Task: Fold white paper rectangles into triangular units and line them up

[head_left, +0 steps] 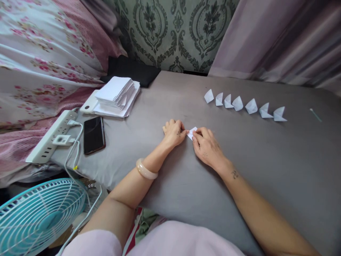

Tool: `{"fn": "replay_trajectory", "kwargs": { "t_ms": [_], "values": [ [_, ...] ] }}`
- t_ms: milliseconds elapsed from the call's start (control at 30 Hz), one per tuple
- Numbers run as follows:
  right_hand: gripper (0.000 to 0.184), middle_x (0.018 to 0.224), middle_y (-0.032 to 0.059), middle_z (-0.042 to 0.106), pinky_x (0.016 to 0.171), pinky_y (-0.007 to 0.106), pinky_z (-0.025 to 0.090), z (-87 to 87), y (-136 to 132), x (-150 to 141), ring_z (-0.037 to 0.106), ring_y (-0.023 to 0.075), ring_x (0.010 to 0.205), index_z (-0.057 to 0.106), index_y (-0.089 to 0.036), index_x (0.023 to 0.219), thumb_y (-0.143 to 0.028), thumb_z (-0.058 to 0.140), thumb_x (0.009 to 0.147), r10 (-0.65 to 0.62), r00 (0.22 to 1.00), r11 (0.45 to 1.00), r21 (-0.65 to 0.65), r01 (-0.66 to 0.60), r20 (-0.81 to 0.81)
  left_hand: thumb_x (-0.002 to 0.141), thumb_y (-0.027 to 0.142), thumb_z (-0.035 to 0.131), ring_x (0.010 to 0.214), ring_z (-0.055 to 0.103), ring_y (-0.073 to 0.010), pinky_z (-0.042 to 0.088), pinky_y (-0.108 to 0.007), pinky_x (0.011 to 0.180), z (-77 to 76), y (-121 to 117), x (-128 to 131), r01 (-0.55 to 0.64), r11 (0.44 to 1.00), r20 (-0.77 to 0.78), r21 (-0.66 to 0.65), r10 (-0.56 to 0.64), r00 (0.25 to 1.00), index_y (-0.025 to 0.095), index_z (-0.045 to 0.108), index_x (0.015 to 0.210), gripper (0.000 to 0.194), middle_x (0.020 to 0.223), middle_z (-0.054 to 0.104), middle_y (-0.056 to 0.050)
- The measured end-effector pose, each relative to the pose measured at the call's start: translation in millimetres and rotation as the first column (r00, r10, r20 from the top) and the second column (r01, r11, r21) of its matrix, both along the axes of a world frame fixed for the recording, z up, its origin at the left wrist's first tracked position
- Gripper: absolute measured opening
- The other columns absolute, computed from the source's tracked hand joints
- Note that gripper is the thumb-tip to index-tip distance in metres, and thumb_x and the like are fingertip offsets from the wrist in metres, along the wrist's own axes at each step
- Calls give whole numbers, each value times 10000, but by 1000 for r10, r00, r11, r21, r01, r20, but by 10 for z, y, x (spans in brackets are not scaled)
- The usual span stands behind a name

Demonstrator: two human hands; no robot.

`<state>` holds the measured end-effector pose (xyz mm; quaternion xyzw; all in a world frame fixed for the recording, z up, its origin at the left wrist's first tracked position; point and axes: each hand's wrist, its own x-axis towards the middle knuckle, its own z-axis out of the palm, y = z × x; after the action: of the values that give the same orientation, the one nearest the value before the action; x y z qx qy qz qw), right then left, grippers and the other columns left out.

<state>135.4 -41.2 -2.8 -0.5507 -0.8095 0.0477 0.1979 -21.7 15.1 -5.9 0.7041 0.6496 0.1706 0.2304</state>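
Observation:
Between my two hands is a small piece of folded white paper [191, 133], low on the grey cloth surface. My left hand [174, 133] pinches its left corner between thumb and forefinger, with the other fingers curled. On the other side, my right hand [208, 145] grips the right edge with thumb and fingertips, hiding part of the fold. Beyond my right hand stands a row of several folded paper boats [250, 106]. To the far left of my hands lies a stack of white paper sheets [115, 95].
A dark-screened phone [94, 135] lies at left beside a white power strip [53, 137] with plugged cables. Below that edge is a turquoise fan [50, 218]. A black cloth [135, 70] lies behind the stack. A thin green-and-white stick [315, 115] rests at far right.

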Motion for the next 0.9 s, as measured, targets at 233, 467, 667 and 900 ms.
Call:
{"fn": "replay_trajectory", "kwargs": {
  "t_ms": [233, 467, 667, 900],
  "values": [
    [377, 1090, 149, 611, 794, 409, 456, 34, -79, 6, 530, 275, 971, 654, -151, 1141, -244, 333, 966, -36, 997, 999, 16, 35, 68, 826, 415, 617, 1009, 471, -287, 334, -424, 866, -20, -53, -33, 36, 998, 9, 54, -36, 999, 217, 614, 899, 211, 996, 554, -96],
    [338, 1059, 143, 634, 756, 411, 466, 61, -70, 3, 554, 273, 942, 686, -160, 1064, -255, 384, 947, -64, 994, 998, 21, 62, 88, 851, 397, 584, 1009, 487, -274, 334, -418, 878, -30, -29, 37, 133, 988, 38, 73, -136, 990, 213, 652, 891, 201, 977, 596, -87],
    [229, 1018, 114, 649, 843, 388, 504, -171, 146, 176, 614, 220, 929, 696, -183, 959, -259, 498, 872, -138, 904, 987, 17, 159, -405, 796, 376, 655, 1032, 499, -274, 345, -430, 902, 45, -5, 74, 129, 992, 85, 12, -129, 988, 200, 671, 837, 181, 977, 601, -83],
    [410, 1031, 94, 708, 848, 418, 503, -224, 235, 212, 650, 215, 914, 618, -202, 1168, -356, 645, 789, -211, 710, 969, -237, 63, -672, 774, 367, 668, 666, 510, -131, 393, -288, 705, 44, 10, 49, 257, 966, 479, 26, -238, 845, 162, 655, 746, 207, 682, 595, -1]
  ]
}}
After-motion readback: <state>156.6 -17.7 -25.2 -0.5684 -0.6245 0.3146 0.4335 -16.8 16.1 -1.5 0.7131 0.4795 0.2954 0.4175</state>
